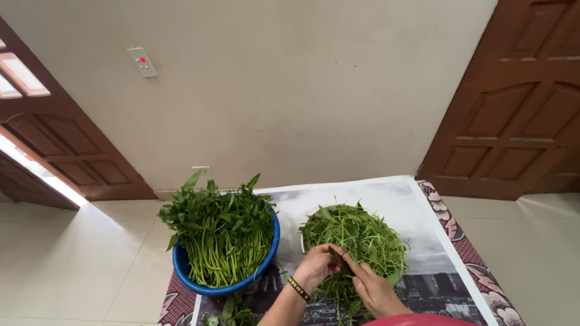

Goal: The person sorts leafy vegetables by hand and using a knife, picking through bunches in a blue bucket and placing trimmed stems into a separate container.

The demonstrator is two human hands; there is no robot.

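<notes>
Down on the floor, over a printed sheet (393, 199) spread on a patterned mat (465, 253), both hands meet at the near edge of a heap of thin green stems (362, 241). Left hand (317, 265), a dark band (298, 289) at the wrist, curls its fingers shut around a small dark piece, too small to make out, right at the stems. Right hand (374, 293) comes in from below, fingers stretched toward the left hand and touching that same spot, pinching at the greens there. The heap sits in a pale bowl (303, 241), only a sliver of rim showing on its left side. Just beside it, to the left, a blue basin (266, 265) holds a thick bunch of leafy greens (220, 232), stalks pointing toward the person, leaves toward the wall (290, 90). A few loose leaves (232, 311) lie in front of the basin. Brown wooden doors (513, 108) stand at either side, and a small switch plate (142, 61) with a red light sits high on the wall.
</notes>
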